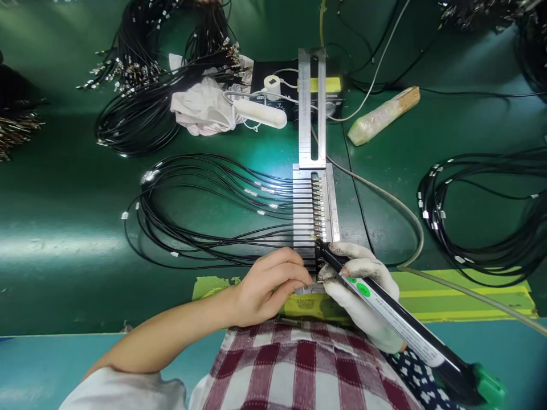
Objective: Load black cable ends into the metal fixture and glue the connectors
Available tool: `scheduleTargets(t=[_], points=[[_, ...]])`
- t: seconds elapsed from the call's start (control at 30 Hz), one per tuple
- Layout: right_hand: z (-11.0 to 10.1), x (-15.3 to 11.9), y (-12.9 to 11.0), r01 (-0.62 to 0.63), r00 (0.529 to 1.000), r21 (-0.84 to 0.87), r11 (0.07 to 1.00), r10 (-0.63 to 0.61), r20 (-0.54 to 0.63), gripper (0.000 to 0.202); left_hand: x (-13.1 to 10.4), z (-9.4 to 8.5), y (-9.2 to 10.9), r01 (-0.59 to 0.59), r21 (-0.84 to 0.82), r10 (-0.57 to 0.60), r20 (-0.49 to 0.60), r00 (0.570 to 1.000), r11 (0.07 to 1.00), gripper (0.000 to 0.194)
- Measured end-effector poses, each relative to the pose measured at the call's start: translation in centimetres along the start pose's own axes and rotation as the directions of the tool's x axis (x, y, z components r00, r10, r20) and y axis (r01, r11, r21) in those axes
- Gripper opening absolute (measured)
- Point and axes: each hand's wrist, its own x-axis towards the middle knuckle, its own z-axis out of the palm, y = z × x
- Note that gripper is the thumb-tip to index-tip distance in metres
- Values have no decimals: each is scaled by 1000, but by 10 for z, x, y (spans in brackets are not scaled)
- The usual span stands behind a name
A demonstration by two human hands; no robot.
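My right hand [363, 290], in a white glove, grips a long black dispensing syringe [387, 310] with a white label and a green end. Its tip points at the slotted metal fixture [303, 228], low on the row of connector ends [318, 208]. My bare left hand [267, 285] is closed in a pinch at the fixture's near left end, close to the gloved fingertips; what it pinches is too small to make out. Black cables [200, 233] lie in the fixture's slots and loop out to the left, with small white tags on them.
A slotted metal plate [304, 114] stands beyond the fixture, before a black box [333, 102]. Crumpled gloves [205, 105], a white cylinder [262, 114] and a wrapped wooden handle [384, 117] lie at the back. Cable bundles [128, 108] are left; looped cables [444, 228] lie right.
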Motion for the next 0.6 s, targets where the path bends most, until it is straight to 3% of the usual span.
scheduleTargets(t=[0.6], points=[[3, 2, 1, 41, 998, -33, 999, -42, -54, 25, 1, 6, -5, 40, 17, -39, -64, 997, 999, 17]])
